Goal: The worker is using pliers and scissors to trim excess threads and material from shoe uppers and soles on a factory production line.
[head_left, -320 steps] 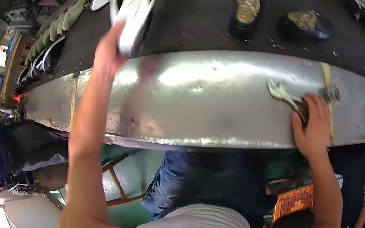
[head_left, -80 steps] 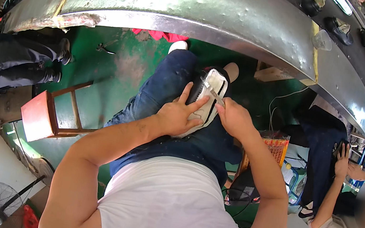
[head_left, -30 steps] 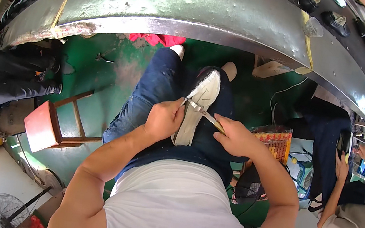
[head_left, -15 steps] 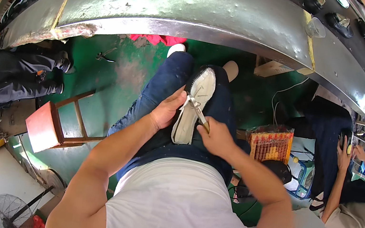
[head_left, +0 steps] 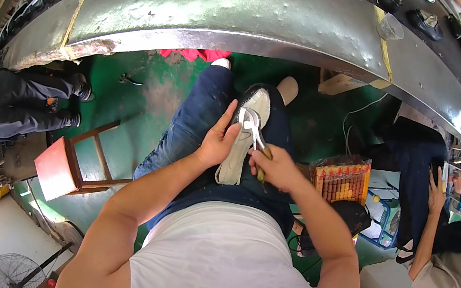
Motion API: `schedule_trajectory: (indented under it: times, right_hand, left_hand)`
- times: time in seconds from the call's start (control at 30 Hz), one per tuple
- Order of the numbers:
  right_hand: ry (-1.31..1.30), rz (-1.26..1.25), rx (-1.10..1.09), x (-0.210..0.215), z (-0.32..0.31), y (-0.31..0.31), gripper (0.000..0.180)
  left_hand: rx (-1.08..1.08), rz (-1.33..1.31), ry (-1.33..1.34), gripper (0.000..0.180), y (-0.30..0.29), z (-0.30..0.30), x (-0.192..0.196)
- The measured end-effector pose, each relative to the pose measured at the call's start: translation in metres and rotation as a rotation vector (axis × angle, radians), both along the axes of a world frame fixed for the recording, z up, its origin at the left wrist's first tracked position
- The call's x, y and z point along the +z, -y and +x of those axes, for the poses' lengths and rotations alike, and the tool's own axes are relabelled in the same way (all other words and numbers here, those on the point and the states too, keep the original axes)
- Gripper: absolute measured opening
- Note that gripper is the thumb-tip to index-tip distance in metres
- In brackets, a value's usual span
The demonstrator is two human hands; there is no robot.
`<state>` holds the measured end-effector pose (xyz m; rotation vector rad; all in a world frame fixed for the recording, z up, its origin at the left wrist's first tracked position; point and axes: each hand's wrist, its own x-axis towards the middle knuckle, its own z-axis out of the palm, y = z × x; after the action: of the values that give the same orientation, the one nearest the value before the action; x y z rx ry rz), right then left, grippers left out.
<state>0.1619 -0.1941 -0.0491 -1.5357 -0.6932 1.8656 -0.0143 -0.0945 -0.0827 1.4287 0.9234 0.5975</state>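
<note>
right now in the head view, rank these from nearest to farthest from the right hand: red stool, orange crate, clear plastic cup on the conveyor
From the right hand, which grips pliers:
1. Orange crate, just to its right on the floor.
2. Clear plastic cup, up on the conveyor's edge, upper right.
3. Red stool, far to the left, past the left hand.

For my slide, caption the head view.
Left hand steadies a pale shoe on the lap; right hand works pliers.

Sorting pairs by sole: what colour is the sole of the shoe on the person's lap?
Off-white to cream; the shoe sole shows in the head view.
</note>
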Motion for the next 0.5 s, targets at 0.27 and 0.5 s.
schedule_trajectory:
  times: [0.27, 0.5]
  right_hand:
    - [-0.476, -0.136, -0.037, 0.01, 0.034, 0.015, 0.026]
    - [0.379, 0.33, -0.006, 0.006, 0.031, -0.02, 0.045]
  left_hand:
    - [-0.278, 0.609, -0.397, 0.051, -0.017, -0.006, 0.018]
    - [-0.353, 0.65, -0.524, 0.057, -0.011, 0.004, 0.034]
